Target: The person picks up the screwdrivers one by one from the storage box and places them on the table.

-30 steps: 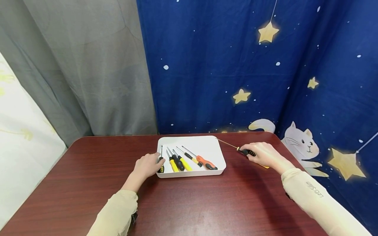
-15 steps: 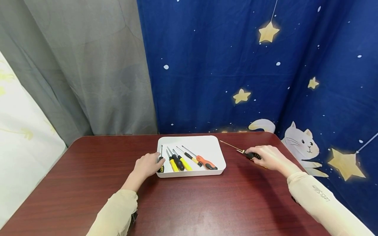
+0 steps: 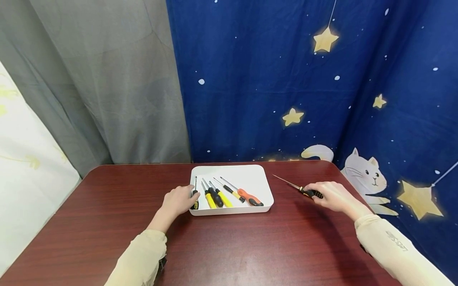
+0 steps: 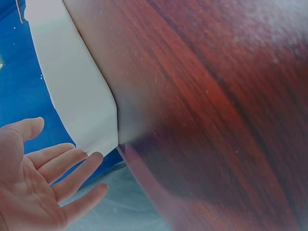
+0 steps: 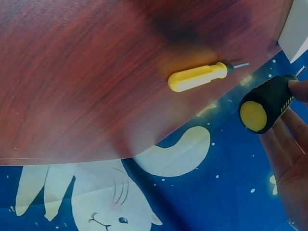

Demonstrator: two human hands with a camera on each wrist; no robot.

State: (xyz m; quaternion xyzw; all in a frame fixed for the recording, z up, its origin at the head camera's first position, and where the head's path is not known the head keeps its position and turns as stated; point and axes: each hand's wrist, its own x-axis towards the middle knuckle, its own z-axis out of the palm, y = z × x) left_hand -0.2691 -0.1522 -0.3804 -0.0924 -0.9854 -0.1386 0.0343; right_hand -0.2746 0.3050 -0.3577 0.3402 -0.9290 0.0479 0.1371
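Black with yellow, the held screwdriver is in the right hand, thumb and fingers gripping its handle over the right side of the table. Its blade slants toward the far edge, the tip apart from the white tray. On the table below, as the right wrist view shows, lies a yellow screwdriver.

Beside the far edge, near its middle, sits the tray. Six screwdrivers lie inside, blades toward that edge — the rightmost is the orange one, the leftmost a dark one.

At the tray's left end is the left hand, grasping nothing, its fingers loosely extended and thumb apart from them; whether it touches the dark one cannot be told.

Behind the table hang a grey curtain and a blue one — a printed cat shows past the far right corner.
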